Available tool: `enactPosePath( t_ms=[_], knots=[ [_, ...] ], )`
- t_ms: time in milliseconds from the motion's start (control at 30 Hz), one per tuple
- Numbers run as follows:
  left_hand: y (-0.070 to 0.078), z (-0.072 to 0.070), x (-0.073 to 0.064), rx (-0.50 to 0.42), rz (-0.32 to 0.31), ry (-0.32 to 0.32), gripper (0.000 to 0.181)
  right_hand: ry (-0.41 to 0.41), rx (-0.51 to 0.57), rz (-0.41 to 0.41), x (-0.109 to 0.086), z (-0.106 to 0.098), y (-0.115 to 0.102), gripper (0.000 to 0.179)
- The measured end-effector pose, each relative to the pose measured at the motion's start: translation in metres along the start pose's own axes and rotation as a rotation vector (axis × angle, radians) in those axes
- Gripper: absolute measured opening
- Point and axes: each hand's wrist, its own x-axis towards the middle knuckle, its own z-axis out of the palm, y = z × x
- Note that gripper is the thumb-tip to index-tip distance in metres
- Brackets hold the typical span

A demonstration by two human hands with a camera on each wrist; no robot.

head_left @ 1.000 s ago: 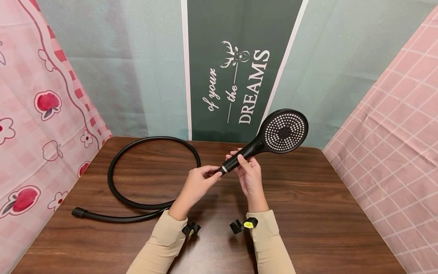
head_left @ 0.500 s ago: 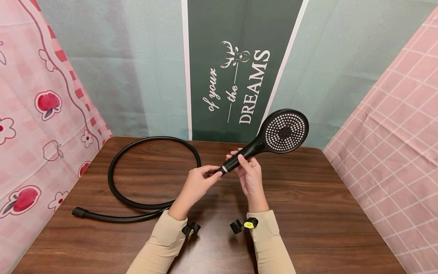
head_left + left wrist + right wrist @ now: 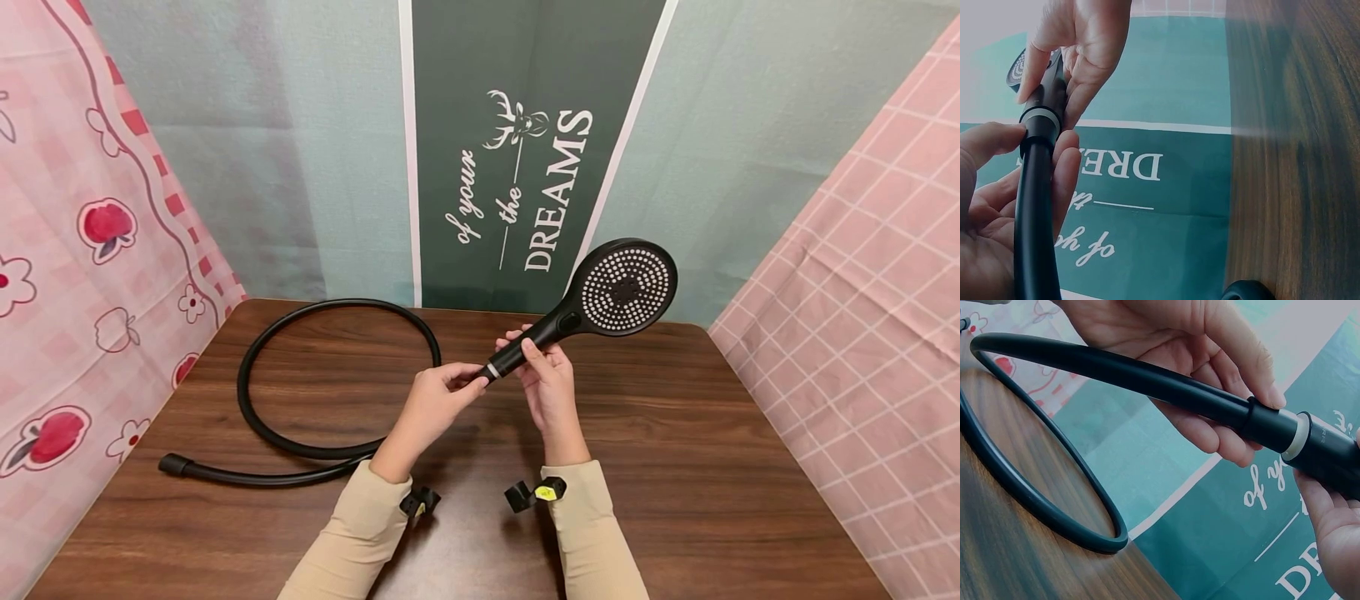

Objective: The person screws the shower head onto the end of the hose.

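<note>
A black shower head [image 3: 628,287] with pale nozzles is raised over the table, tilted up to the right, its face toward the head camera. My right hand [image 3: 551,379] grips its handle [image 3: 528,343]. At the handle's lower end, my left hand [image 3: 438,400] pinches the collar [image 3: 1266,422] of a black shower hose [image 3: 1147,378] between thumb and fingers. Collar and handle are in line, with a whitish ring [image 3: 1042,114] showing between them. From there the hose runs back in a loop on the table, and its other end fitting [image 3: 174,465] lies at the left.
The brown wooden table [image 3: 675,500] reaches back to a green and teal printed cloth [image 3: 510,167]. Pink patterned cloth [image 3: 75,250] hangs at the left, pink checked cloth [image 3: 862,292] at the right. A black wrist camera [image 3: 534,496] sits on the right sleeve.
</note>
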Motion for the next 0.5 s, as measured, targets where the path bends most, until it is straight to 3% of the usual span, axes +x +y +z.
enactPosePath(
  t_ms=[500],
  knots=[
    [-0.0013,-0.0003,0.0004,-0.008,-0.008,-0.005,0.025,-0.009,0.001,-0.002,-0.0002,-0.0011,0.0,0.025]
  ],
)
